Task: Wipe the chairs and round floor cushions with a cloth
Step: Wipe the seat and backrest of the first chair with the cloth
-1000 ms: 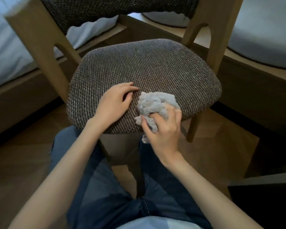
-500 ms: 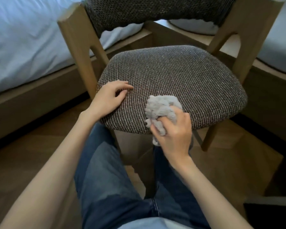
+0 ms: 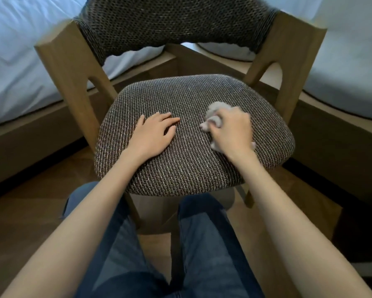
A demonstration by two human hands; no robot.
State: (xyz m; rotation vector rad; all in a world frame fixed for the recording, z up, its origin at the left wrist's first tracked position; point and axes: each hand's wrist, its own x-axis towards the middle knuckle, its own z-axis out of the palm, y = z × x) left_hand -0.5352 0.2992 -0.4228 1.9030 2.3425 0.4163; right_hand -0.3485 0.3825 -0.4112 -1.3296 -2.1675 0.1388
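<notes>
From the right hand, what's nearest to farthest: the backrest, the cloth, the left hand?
1. The cloth, gripped in the right hand itself.
2. The left hand, flat on the seat, to its left.
3. The backrest, up behind the seat.

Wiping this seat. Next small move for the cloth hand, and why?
Probably sweep the cloth away toward the back edge of the seat: the right hand grips it on the right half, while the left hand rests flat on the left half.

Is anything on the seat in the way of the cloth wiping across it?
Only the left hand, resting on the seat left of the cloth the right hand grips. Nothing else lies on the seat.
</notes>
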